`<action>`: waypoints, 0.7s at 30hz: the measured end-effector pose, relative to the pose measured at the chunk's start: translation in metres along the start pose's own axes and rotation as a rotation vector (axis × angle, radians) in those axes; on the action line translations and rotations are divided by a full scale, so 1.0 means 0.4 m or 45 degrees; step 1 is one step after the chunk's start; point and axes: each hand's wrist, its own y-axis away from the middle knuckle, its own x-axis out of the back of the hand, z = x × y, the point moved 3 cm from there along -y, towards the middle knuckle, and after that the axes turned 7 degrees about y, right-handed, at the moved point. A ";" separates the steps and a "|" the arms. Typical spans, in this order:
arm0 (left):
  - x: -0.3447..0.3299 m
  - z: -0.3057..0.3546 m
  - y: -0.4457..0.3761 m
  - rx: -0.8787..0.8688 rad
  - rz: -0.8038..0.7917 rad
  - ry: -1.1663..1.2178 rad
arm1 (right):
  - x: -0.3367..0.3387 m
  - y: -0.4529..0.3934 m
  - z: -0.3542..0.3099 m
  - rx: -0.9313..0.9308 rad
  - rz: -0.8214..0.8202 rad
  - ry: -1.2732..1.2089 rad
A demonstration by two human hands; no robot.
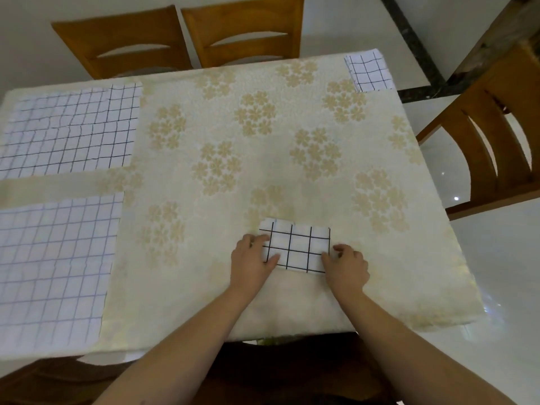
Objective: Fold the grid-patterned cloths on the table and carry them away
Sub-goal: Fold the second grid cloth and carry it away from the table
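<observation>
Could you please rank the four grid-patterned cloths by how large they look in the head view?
1. Near-left flat cloth and far-left flat cloth: both largest; too alike, and cut by the frame, to rank.
2. Folded cloth under the hands and folded cloth at the far right corner: look alike; distance makes ranking unsure.

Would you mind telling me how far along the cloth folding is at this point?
Roughly halfway. Done: one folded cloth sits at the table's far right corner. In hand: the left hand and right hand each grip an end of a small folded cloth near the front edge. Left: two cloths still lie flat at the left, the far flat cloth and the near flat cloth. Nothing looks carried away yet.
</observation>
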 end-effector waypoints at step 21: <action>-0.012 -0.002 0.026 0.151 -0.189 0.110 | 0.031 0.040 -0.057 0.088 -0.230 -0.506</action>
